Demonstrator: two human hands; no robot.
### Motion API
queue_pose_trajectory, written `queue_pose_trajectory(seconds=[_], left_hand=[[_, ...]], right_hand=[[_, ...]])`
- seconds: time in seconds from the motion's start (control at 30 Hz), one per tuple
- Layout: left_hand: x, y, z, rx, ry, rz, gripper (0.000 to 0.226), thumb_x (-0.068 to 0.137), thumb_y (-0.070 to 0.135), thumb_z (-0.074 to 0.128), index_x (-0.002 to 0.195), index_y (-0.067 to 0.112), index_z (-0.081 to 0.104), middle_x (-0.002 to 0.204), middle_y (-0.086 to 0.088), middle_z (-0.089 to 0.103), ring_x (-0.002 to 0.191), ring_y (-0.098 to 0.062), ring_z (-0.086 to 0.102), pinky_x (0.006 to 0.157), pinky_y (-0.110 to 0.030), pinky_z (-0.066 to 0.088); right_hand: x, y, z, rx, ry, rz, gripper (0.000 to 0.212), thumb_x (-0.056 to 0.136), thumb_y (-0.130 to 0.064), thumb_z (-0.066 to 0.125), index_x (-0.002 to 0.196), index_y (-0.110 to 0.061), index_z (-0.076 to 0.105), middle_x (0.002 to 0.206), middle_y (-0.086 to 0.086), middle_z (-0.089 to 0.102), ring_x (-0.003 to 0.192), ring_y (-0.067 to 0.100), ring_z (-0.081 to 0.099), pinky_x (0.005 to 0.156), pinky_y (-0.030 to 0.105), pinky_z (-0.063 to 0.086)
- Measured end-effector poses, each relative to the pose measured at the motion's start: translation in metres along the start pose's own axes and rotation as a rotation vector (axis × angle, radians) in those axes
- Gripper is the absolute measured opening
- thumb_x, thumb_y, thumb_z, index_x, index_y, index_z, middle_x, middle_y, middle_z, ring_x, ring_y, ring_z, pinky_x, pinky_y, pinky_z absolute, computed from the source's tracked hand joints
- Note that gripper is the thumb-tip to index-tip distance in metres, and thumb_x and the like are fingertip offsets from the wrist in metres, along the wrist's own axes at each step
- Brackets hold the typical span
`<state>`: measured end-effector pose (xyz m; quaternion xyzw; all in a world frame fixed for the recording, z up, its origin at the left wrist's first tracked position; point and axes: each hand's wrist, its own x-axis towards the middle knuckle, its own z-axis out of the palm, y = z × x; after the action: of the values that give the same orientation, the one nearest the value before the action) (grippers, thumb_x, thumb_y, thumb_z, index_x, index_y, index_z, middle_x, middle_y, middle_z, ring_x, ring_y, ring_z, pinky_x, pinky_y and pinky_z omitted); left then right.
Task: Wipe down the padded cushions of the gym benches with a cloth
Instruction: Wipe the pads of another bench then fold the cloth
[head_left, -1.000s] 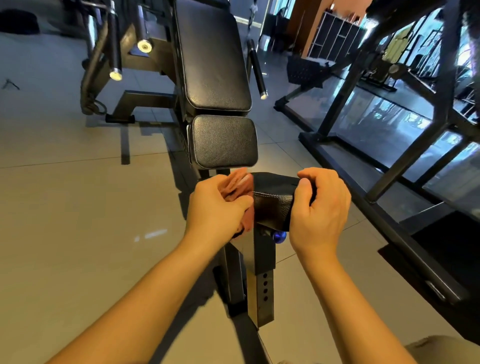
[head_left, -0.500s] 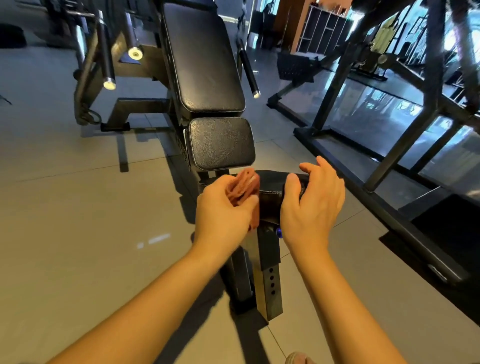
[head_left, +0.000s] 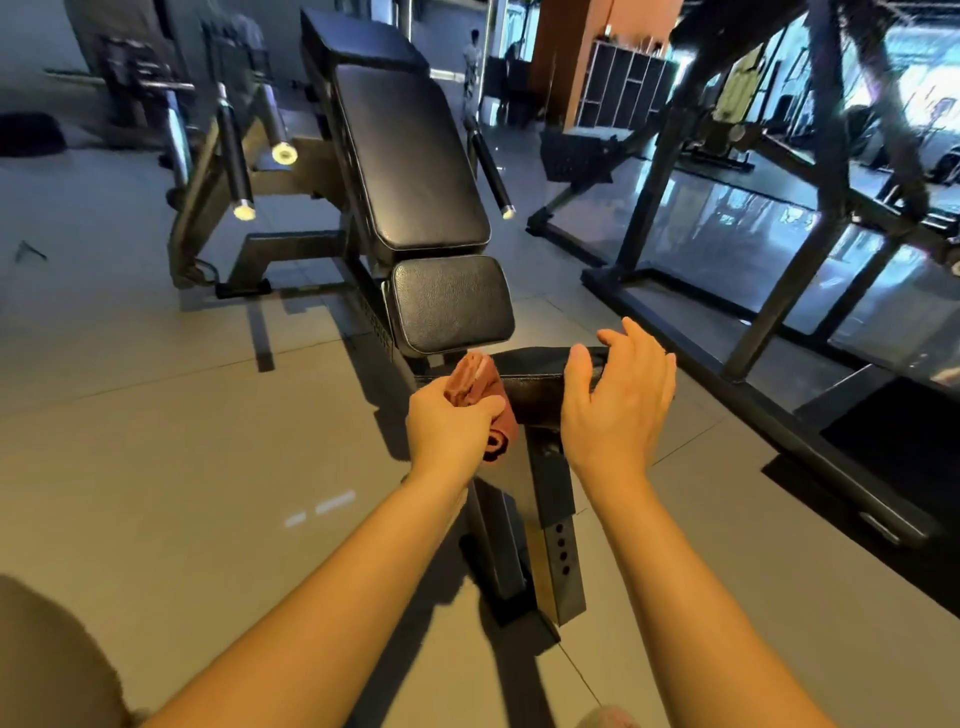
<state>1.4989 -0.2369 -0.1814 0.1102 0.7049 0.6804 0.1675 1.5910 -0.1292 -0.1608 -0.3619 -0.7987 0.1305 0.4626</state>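
- Left hand — fingers curled tight round a bunched red cloth, which lies against the 9 o'clock end of the black leg pad.
- Right hand — fingers spread and straight, gripping nothing, over the pad's 3 o'clock end.
- Seat cushion lies at 12 o'clock from the hands, with the back cushion beyond it.
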Motion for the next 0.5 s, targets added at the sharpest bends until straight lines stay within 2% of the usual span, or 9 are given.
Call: queue_pose_trajectory(seconds=[0.1,0.2,0.3,0.4,0.5], left_hand=[[-0.018,0.001,0.001,-0.033,0.009,0.065,0.032,0.085,0.009,0.076,0.113,0.024,0.068,0.103,0.005,0.071,0.103,-0.018,0.068,0.09,-0.036,0.057],[-0.016,-0.001,-0.005,-0.029,0.008,0.186,0.056,0.087,0.005,0.074,0.131,0.033,0.054,0.112,0.012,0.063,0.113,-0.014,0.063,0.095,-0.033,0.053],[-0.007,-0.002,-0.013,0.036,-0.102,0.322,0.082,0.09,0.0,0.066,0.149,0.046,0.032,0.123,0.013,0.057,0.114,-0.004,0.057,0.098,-0.027,0.049],[0.013,-0.01,-0.02,0.103,-0.173,0.393,0.073,0.089,-0.003,0.06,0.144,0.044,0.043,0.137,0.004,0.054,0.122,-0.011,0.054,0.102,-0.032,0.048],[0.03,-0.015,-0.019,0.046,-0.153,0.341,0.052,0.088,-0.003,0.062,0.123,0.035,0.064,0.118,0.009,0.065,0.112,-0.009,0.06,0.097,-0.034,0.052]], right_hand=[[-0.007,-0.002,-0.001,0.017,0.003,0.012,0.055,0.101,-0.048,0.037,0.134,-0.01,0.057,0.155,0.008,0.043,0.15,0.023,0.028,0.126,0.039,0.005],[-0.009,-0.004,0.002,0.013,0.024,0.03,0.054,0.101,-0.047,0.037,0.133,-0.01,0.058,0.155,0.009,0.043,0.152,0.023,0.026,0.125,0.038,0.004],[-0.009,-0.004,0.001,0.024,0.043,0.035,0.053,0.099,-0.048,0.037,0.13,-0.011,0.059,0.153,0.008,0.046,0.15,0.022,0.029,0.125,0.037,0.005],[-0.01,-0.003,0.001,0.026,0.048,0.02,0.049,0.099,-0.047,0.038,0.127,-0.013,0.06,0.152,0.008,0.047,0.15,0.022,0.03,0.128,0.042,0.009],[-0.009,-0.003,0.003,0.013,0.061,0.008,0.044,0.101,-0.044,0.04,0.124,-0.012,0.06,0.152,0.009,0.047,0.15,0.023,0.03,0.126,0.05,0.015]])
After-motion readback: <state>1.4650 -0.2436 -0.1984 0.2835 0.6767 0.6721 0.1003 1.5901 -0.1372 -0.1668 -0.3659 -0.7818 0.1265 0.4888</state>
